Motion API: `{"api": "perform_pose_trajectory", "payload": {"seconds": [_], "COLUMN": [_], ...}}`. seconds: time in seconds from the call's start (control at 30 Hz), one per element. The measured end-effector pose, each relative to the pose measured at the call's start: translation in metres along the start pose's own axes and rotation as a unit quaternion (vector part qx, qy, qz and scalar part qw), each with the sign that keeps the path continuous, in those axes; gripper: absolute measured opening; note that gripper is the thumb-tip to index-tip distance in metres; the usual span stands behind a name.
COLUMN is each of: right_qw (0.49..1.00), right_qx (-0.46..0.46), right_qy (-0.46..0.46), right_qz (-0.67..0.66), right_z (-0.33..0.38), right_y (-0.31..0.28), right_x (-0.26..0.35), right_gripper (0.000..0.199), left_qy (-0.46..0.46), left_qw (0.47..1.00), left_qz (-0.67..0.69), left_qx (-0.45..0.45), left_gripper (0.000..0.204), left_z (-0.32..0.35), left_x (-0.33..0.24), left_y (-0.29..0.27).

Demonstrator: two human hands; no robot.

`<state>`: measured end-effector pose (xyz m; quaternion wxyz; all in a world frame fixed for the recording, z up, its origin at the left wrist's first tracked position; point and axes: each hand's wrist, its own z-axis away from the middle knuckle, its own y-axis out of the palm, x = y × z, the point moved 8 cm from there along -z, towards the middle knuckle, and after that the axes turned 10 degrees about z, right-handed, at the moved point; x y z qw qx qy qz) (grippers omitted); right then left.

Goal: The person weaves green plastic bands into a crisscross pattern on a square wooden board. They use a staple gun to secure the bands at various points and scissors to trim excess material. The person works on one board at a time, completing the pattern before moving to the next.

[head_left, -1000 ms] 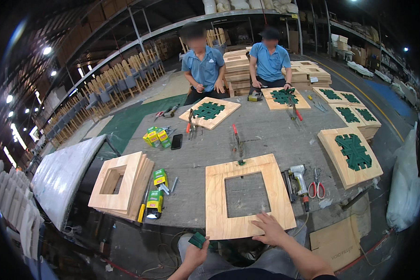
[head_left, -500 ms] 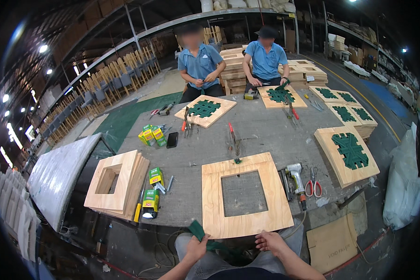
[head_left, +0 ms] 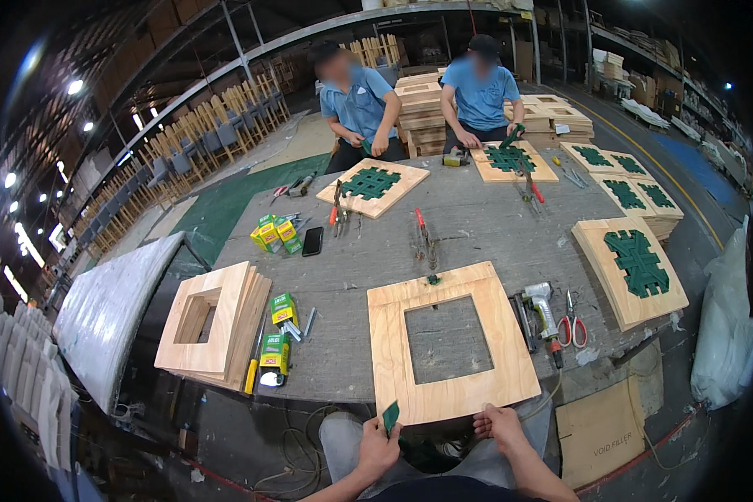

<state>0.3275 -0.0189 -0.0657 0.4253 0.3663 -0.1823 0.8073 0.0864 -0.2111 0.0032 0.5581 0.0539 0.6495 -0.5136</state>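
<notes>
A square wooden frame [head_left: 385, 360] with a square opening lies in front of me, its near edge reaching past the table edge. My left hand [head_left: 379, 449] is closed on a green strap [head_left: 391, 416] just below the frame's near left corner; the strap's short end sticks up from the fingers. My right hand [head_left: 498, 427] is by the near edge, right of the opening, its fingers curled together; whether anything is in them is hidden. A small green scrap [head_left: 432, 279] sits at the frame's far edge. Darker green material hangs over my lap, partly hidden.
Left: stacked wooden frames [head_left: 226, 280], staple boxes [head_left: 274, 351], a yellow-handled tool [head_left: 250, 376]. Right: a staple gun [head_left: 544, 309], red-handled scissors [head_left: 573, 328], panels with woven green straps [head_left: 637, 261]. Pliers [head_left: 425, 238] lie beyond. Across the table, two people [head_left: 360, 105] handle green straps.
My left hand has shifted right with the strap, whose end now points up. My right hand's fingers have drawn closer together near the edge. The view has shifted slightly; one co-worker leans over.
</notes>
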Motion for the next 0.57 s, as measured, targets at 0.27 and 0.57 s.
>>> {"api": "perform_pose_trajectory", "payload": {"seconds": [0.27,0.57], "right_qw": [0.930,0.945], "right_qx": [0.114,0.294], "right_qy": [-0.269,-0.124], "right_qz": [0.223,0.074], "right_z": [0.054,0.059], "right_y": [0.029,0.112], "right_x": [0.086,0.061], "right_gripper": [0.030,0.041], "left_qy": [0.038,0.020], "left_qw": [0.984,0.890], "left_qz": [0.113,0.425], "left_qx": [0.134,0.165], "left_gripper": [0.029,0.043], "left_z": [-0.001,-0.067], "left_x": [-0.070,-0.148], "left_y": [-0.030,-0.033]}}
